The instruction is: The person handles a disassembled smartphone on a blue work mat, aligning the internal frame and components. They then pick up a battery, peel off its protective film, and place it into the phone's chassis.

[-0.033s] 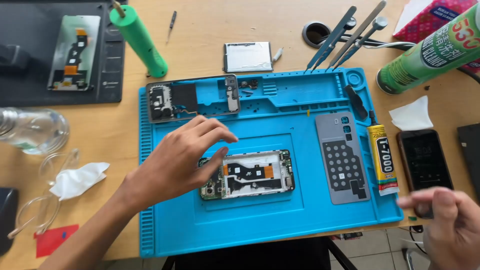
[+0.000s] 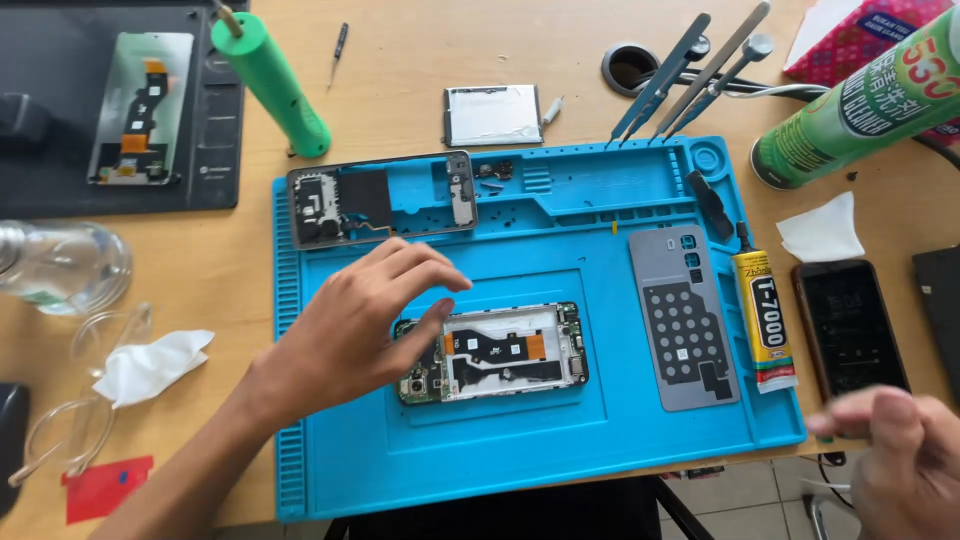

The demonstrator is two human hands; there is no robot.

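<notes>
An opened phone with its circuit board and orange flex cable bare lies in the middle of the blue work mat. My left hand hovers over the phone's left end. Its fingers are spread and its thumb tip sits at the phone's upper left corner, holding nothing. My right hand is blurred at the lower right, off the mat's corner, just below a dark phone. Its fingers look curled, and I cannot make out anything in them.
On the mat are a phone frame, a grey back cover and a glue tube. Around it are tweezers, a green spray can, a silver battery, a green cylinder, a black mat with a screen, tissues and a bottle.
</notes>
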